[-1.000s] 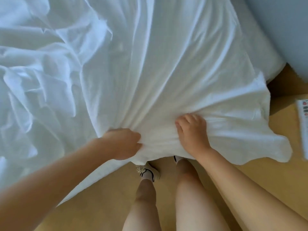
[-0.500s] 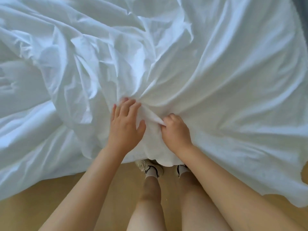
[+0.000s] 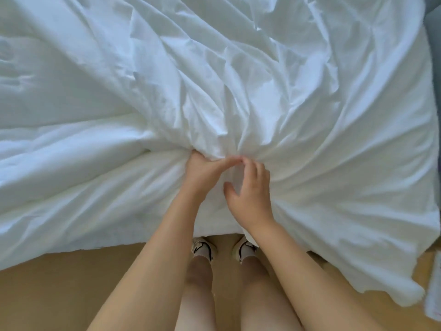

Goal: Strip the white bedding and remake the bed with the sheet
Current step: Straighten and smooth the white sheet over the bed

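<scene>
A crumpled white sheet [image 3: 274, 87] covers the bed and hangs over its near edge down to the floor. My left hand [image 3: 202, 173] grips a bunched fold of the sheet at the middle of the near edge, with creases fanning out from the grip. My right hand [image 3: 250, 187] lies just to its right on the sheet with fingers spread and relaxed, fingertips touching the gathered fabric. A thicker white layer of bedding [image 3: 59, 163] lies at the left under the sheet.
The wooden floor [image 3: 59, 290] runs along the bottom of the view. My legs and feet in white socks [image 3: 202, 249] stand right against the bed. A grey wall [image 3: 433, 32] shows at the top right, and a pale object [image 3: 434, 295] lies at the right edge.
My left hand went from lying flat on the sheet to gripping a bunch of it. My right hand let go of its pinch and spread its fingers. The sheet gathered further toward me.
</scene>
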Available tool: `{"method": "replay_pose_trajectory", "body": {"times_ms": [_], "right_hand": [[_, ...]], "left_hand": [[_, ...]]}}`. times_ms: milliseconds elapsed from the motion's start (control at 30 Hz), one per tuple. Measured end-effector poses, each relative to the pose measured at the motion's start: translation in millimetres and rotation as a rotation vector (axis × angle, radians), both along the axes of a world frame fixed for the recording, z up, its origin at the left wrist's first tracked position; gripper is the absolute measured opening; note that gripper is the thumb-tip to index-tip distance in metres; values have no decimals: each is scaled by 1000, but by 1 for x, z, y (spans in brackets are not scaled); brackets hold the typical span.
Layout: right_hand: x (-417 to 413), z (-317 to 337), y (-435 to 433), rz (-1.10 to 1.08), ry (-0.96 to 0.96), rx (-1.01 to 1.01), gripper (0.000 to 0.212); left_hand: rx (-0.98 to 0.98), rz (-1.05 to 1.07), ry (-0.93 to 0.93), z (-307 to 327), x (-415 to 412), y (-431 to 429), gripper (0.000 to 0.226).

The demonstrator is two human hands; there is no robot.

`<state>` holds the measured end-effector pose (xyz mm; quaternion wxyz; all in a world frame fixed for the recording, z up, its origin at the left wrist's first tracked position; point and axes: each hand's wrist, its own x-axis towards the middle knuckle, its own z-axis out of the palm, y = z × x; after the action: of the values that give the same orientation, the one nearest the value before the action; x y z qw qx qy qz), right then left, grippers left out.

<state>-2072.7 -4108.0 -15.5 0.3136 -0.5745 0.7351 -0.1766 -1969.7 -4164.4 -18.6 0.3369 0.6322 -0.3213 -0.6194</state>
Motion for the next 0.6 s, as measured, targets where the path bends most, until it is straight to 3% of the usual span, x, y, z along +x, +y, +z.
{"method": "replay_pose_trajectory", "body": {"times_ms": [100, 233, 267, 333, 367, 433, 567, 600], "right_hand": [[6, -8, -12, -41, 22, 54, 66], [0, -14, -23, -264, 139, 54, 84], [-1, -14, -26, -357, 119, 89, 82], [-1, -12, -39, -440, 19, 139, 40], [2, -10, -46, -440, -24, 149, 23], [7, -1, -58, -353, -95, 111, 36], [20, 34, -46, -45, -396, 90, 24], [19, 39, -44, 4, -479, 142, 21]], "left_hand": [[-3, -44, -62, -6, 6, -15, 22], [-126, -103, -96, -4, -1, -24, 20], [-133, -92, -86, -3, -3, -25, 20], [-112, -54, -27, -4, 0, -29, 19], [-95, -33, 25, -5, 3, -29, 18], [-101, 23, 131, -6, 11, -31, 21], [-69, 42, 144, 3, 20, -38, 14], [11, -38, 211, 5, 23, -41, 32]]}}
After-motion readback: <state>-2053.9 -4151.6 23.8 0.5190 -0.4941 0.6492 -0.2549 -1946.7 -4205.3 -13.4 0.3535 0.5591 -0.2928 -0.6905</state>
